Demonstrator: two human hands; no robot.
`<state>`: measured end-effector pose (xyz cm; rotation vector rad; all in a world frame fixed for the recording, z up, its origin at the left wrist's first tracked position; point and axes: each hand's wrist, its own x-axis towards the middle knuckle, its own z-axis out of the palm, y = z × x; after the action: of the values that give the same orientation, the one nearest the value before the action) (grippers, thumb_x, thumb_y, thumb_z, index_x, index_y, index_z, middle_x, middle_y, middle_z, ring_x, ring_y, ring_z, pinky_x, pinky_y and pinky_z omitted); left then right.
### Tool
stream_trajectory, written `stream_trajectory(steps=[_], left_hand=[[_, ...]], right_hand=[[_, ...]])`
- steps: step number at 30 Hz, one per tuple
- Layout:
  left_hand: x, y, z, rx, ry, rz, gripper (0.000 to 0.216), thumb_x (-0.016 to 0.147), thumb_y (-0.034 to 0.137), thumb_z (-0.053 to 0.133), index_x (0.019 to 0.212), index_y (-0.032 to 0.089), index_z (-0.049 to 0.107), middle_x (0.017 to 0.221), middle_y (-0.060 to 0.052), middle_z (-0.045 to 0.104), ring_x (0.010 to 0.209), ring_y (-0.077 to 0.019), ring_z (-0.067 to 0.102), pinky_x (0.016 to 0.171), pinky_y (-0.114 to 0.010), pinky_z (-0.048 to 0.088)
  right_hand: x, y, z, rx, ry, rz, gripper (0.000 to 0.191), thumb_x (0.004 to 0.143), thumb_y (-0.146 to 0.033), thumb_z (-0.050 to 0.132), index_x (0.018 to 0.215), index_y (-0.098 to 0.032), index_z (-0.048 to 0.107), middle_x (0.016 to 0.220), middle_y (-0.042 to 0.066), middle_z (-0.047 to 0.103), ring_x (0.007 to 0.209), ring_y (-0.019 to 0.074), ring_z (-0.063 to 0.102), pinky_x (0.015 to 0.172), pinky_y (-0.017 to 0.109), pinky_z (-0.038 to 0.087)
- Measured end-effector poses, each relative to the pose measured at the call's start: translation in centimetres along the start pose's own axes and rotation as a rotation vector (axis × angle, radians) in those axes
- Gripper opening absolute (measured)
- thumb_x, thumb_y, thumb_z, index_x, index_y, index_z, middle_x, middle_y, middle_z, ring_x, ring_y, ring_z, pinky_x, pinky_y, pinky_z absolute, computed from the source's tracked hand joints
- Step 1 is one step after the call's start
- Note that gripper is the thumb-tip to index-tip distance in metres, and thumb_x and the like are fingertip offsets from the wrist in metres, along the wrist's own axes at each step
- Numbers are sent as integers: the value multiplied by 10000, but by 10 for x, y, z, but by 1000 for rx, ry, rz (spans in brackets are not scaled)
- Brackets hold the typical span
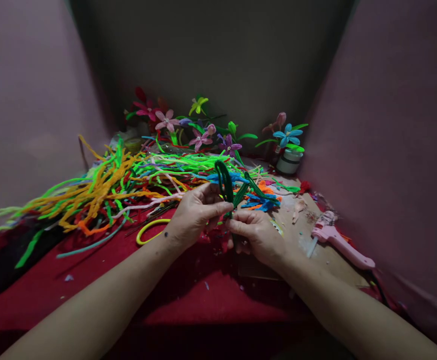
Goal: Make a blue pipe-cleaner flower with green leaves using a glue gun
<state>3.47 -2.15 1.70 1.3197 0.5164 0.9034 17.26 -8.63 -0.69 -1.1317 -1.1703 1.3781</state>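
My left hand [195,212] and my right hand [258,235] meet over the red cloth [90,280], both pinched on a dark green pipe cleaner [226,182] bent into narrow loops. The left fingers close around the loops' base from the left. The right fingers pinch the twisted lower end just beneath. A second green loop [254,187] slants off to the right of the hands.
A big heap of bright pipe cleaners [109,182] spreads to the left and behind. Finished pipe-cleaner flowers [199,135] stand at the back, one blue flower in a small jar [289,161]. A pink glue gun [338,242] lies on a board [316,255] at right. A yellow ring [148,231] lies near my left wrist.
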Motion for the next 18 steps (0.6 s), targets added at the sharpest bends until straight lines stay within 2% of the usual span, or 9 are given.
stream_trajectory(steps=[5,8,11,14,16,18], left_hand=[[-2,-1,1,40,-31,17,223,658,239,720,842,195,602,472,94,431,340,-40,339,336,-174,233],[-4,1,4,200,1,27,115,681,265,693,709,164,643,506,59,488,398,-54,381,386,-188,297],[-6,2,5,423,113,261,107,699,251,669,627,171,675,579,19,568,526,-99,489,509,-213,395],[-8,-2,2,648,102,528,72,706,217,657,724,213,727,683,-20,625,627,-129,554,603,-232,433],[-10,-4,-1,744,67,626,126,720,204,646,798,239,739,751,-40,644,663,-133,573,637,-237,444],[-11,-3,-1,763,61,653,140,728,205,646,825,245,738,775,-47,644,682,-137,579,650,-241,452]], right_hand=[[-3,-4,3,-120,47,-37,221,740,-335,590,639,-139,593,465,-19,577,329,50,437,291,142,244],[-4,-4,5,-74,57,-15,212,727,-336,602,641,-143,586,465,-24,577,314,46,430,285,136,239],[-5,-3,5,-25,53,3,238,707,-349,627,602,-147,557,454,-24,583,295,44,421,271,136,233],[-4,1,5,56,14,-20,243,713,-353,623,599,-150,556,449,-29,583,280,45,414,258,142,230],[-3,3,5,105,-3,-56,234,722,-342,616,602,-151,555,451,-34,579,279,47,416,256,144,236],[-3,3,5,116,-4,-73,227,723,-329,620,602,-149,553,454,-34,577,283,47,420,258,142,242]])
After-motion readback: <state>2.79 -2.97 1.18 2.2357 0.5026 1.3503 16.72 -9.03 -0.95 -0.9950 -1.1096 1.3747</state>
